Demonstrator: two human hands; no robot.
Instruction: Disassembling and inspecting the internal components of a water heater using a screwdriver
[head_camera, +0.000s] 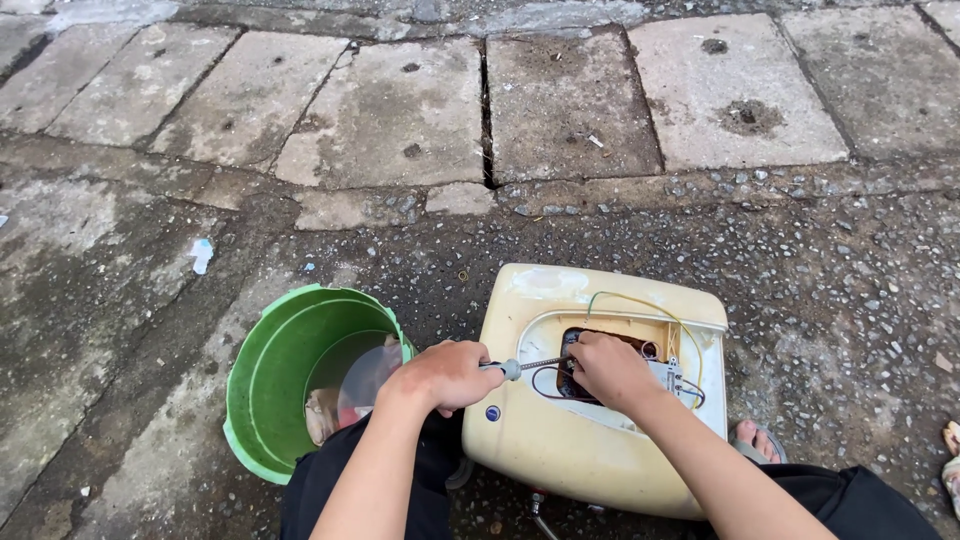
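Note:
A cream-coloured water heater casing (540, 440) lies on the ground in front of me, its cover off so that wires and a dark opening show. My left hand (445, 375) grips the handle of a screwdriver (520, 367) whose shaft points right into the opening. My right hand (605, 365) rests inside the opening at the screwdriver's tip, fingers curled around the shaft or a small part there. A yellow-green wire (650, 303) arcs over the opening.
A green plastic bucket (270, 380) holding water and some items stands just left of the heater, touching my left arm. Cracked concrete slabs (400, 110) fill the far ground. A sandalled foot (752, 438) shows at right, and another foot (952, 455) at the frame edge.

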